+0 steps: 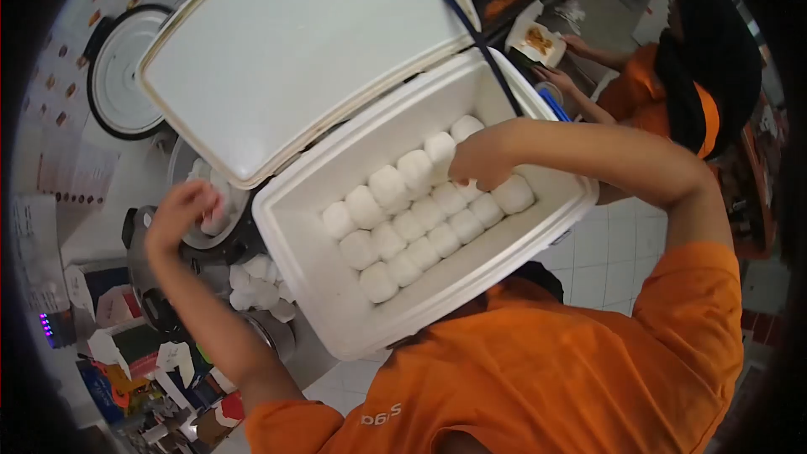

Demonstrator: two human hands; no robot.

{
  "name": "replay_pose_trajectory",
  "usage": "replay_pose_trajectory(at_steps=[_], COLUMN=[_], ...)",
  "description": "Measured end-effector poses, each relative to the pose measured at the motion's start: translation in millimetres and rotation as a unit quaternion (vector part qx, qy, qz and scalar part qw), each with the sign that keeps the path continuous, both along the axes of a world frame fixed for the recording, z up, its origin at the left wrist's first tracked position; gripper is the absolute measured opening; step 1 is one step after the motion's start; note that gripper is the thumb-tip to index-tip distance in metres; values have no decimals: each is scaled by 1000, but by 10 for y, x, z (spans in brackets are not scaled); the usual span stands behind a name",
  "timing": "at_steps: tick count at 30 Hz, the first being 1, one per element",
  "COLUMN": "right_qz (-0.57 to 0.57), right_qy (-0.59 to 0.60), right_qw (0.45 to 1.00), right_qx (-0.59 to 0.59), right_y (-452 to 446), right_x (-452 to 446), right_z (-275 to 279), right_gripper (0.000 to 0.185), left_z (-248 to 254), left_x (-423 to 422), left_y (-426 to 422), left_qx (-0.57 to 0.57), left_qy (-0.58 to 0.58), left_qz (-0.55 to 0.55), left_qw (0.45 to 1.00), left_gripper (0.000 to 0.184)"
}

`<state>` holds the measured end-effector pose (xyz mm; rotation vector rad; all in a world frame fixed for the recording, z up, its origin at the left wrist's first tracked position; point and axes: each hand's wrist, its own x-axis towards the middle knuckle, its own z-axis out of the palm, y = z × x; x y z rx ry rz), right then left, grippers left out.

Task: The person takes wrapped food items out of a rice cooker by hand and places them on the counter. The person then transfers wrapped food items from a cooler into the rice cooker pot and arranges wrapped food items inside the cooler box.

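A white cooler box (313, 286) stands open before me, holding rows of white, rounded, wrapped-looking bundles (387, 187). My right hand (487, 158) reaches inside, toward the right end of the rows. Its fingers are curled down around a white bundle (472, 189) that it mostly covers. To the left, my left hand (187, 212) is over a round pot (239, 217) with whitish pieces (217, 217) in it. The fingers there are bent together at these pieces; blur hides what exactly they grip.
The cooler lid (311, 42) leans back, with a dark strap (481, 42) at its right. A round pot lid (126, 71) stands behind. More white bundles (256, 284) lie near the pot, beside folded cartons (126, 345). A co-worker (630, 84) at right holds a food box (536, 38).
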<state>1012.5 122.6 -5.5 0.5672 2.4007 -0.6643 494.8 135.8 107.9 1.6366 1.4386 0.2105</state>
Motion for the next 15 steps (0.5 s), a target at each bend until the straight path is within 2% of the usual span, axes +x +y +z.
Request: replay_pose_trajectory(at_steps=[2, 4, 5, 6, 7, 8, 9, 11, 14, 15], right_qz=[143, 232, 275, 267, 258, 255, 255, 258, 230, 223], right_qy=[-91, -189, -239, -231, -227, -232, -240, -265, -327, -356], right_qw=[985, 954, 929, 932, 934, 932, 929, 918, 898, 884], right_qx=[-11, 36, 65, 83, 96, 109, 121, 144, 184, 205], right_y=[-60, -379, -491, -568, -608, -639, -675, -730, -731, -717], right_x=[-26, 108, 175, 200, 194, 173, 134, 68, 67, 121], right_z=[-545, -997, -1096, -1113, -1119, -1172, -1247, -1592, -2557, -3068], right_gripper=[22, 27, 32, 31, 31, 32, 32, 34, 36, 37], left_z=[394, 429, 217, 22, -411, -865, -1316, -2098, -2481, -2439], left_x=[584, 1486, 1907, 2338, 2579, 2735, 2908, 3028, 2887, 2922], left_y=[-616, -709, -763, -799, -817, -891, -955, -996, -1183, -1278], left_qx=[-72, -60, -28, -52, 7, 76, 19, -3, 33, 24], left_qy=[-205, -100, -13, 53, 58, 87, 129, 207, 341, 352], left_qz=[-88, -279, -323, -345, -412, -444, -410, -471, -582, -578], left_qw=[972, 953, 946, 936, 909, 889, 903, 858, 737, 736], left_gripper=[23, 21, 18, 16, 14, 19, 31, 41, 31, 30])
